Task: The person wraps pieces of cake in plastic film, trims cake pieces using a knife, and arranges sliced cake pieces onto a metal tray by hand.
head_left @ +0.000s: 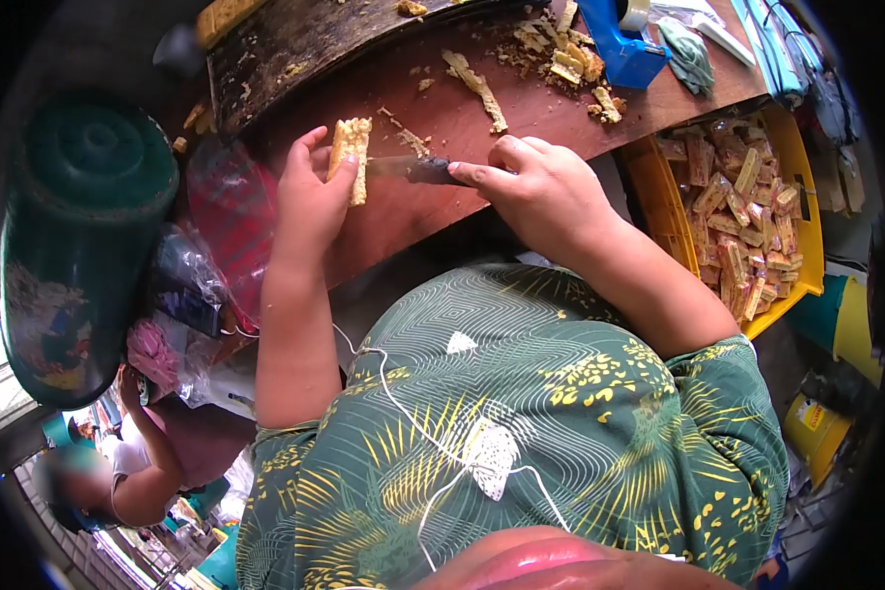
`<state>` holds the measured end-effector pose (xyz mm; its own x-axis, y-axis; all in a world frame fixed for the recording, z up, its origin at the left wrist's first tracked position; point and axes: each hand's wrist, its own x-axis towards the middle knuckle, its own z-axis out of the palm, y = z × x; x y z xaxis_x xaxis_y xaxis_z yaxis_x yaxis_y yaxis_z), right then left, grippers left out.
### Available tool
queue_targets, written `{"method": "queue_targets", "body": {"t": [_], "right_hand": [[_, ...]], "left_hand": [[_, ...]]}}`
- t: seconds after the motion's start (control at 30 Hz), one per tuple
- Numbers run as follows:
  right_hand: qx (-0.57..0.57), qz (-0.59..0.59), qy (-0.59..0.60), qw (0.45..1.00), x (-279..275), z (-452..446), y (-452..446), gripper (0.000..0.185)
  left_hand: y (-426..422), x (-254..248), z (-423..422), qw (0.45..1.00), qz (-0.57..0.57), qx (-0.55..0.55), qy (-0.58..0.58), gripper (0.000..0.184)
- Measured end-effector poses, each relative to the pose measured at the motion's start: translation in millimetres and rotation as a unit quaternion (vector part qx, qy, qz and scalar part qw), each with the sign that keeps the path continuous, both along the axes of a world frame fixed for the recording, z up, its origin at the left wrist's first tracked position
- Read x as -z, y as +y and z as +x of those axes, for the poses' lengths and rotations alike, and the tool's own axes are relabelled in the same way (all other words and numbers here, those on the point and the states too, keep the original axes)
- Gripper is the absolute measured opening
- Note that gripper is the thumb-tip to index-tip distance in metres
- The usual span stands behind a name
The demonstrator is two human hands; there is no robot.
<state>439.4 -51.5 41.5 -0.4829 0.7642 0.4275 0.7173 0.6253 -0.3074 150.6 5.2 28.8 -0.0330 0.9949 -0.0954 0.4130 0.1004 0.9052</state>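
My left hand [313,192] grips a pale yellow bar of cake or pastry [352,157] upright between thumb and fingers, just above the table edge. In my right hand [541,187] is a knife with a dark handle [429,170]. Its blade [388,166] points left, and the tip reaches the side of the bar; whether it cuts in cannot be made out. Beyond the hands, a long trimmed strip [477,90] and thin crumbs [403,133] lie on the reddish-brown table [403,224].
A blue tape dispenser [627,49] stands beside a heap of scraps [565,59]. At right, a yellow crate [806,231] holds many wrapped bars. A dark worn tray [305,59] lies at the back left, near a green drum [88,236]. Another person [147,472] is at lower left.
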Motion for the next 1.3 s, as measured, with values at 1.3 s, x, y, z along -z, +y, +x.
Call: {"method": "queue_targets", "body": {"t": [1.3], "right_hand": [[0.117,-0.173,-0.029,0.978,-9,36,-23,0.044]], "left_hand": [[-29,-30,-24,0.99,0.125,0.041,-0.057,0.052]]}}
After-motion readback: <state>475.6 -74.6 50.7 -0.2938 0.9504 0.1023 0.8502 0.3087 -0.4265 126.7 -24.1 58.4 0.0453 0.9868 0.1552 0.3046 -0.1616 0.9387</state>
